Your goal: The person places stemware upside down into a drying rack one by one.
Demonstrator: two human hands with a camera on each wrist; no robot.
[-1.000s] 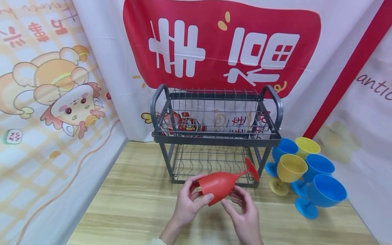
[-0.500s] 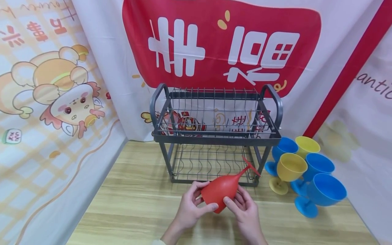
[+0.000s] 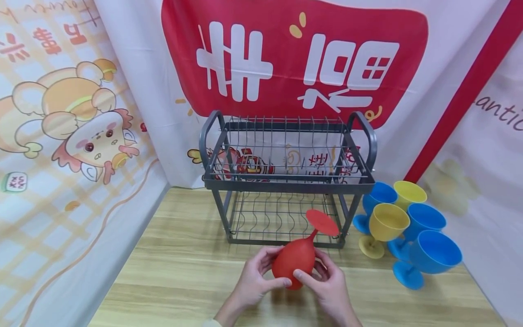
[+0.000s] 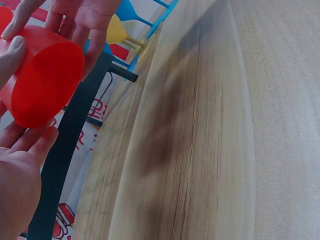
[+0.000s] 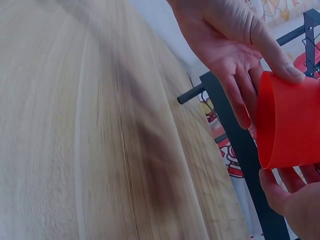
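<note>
A red plastic goblet (image 3: 295, 260) is held between both hands in front of the rack, tilted with its bowl mouth downward and its round foot up and to the right. My left hand (image 3: 255, 278) grips the bowl from the left, thumb near the rim. From the right, my right hand (image 3: 328, 282) holds the bowl, its thumb lying across the front. In the left wrist view the bowl's open mouth (image 4: 47, 82) faces the camera. Both hands also cradle the red bowl (image 5: 295, 122) in the right wrist view, above the wooden table (image 5: 100, 150).
A dark grey two-tier dish rack (image 3: 290, 186) with wire shelves stands behind the hands. To its right are several upright goblets, including a front blue goblet (image 3: 436, 252) and a yellow goblet (image 3: 389, 222). Printed cloth (image 3: 139, 91) hangs around the table (image 3: 163, 272).
The red goblet has turned from lying nearly sideways to mouth-down, its foot swinging upward and left. The right hand has shifted its hold, bringing its thumb onto the bowl's front.
</note>
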